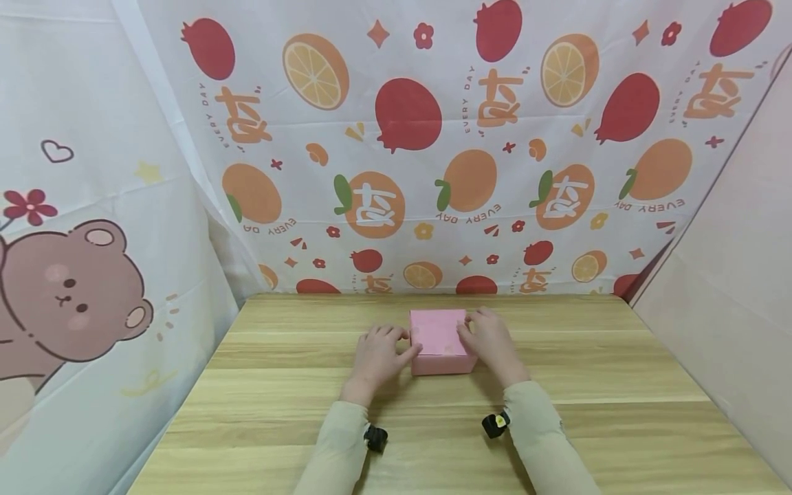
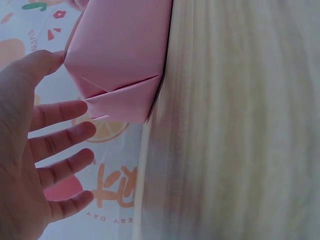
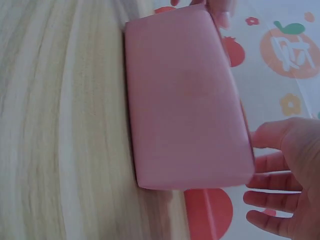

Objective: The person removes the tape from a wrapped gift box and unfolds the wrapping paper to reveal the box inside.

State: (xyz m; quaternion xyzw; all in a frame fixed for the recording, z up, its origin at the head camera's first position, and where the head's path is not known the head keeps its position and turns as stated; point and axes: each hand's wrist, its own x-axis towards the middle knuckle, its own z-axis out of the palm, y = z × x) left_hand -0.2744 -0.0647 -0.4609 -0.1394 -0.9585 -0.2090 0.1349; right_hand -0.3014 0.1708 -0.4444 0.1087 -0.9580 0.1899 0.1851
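Note:
A pink paper-covered box rests on the wooden table, its flat top a lighter pink. My left hand is at its left side, thumb at the top edge. In the left wrist view, that hand's fingers are spread and fairly straight, the index tip close to a folded paper end of the box. On the opposite side is my right hand, its thumb at the top right edge. The right wrist view shows its fingers loosely extended beside the box; their exact contact is partly hidden.
The wood-grain table extends around the box. Behind it hangs a fruit-printed cloth, and a bear-printed cloth hangs on the left. A plain pale cloth borders the right. Both wrists wear small black cameras.

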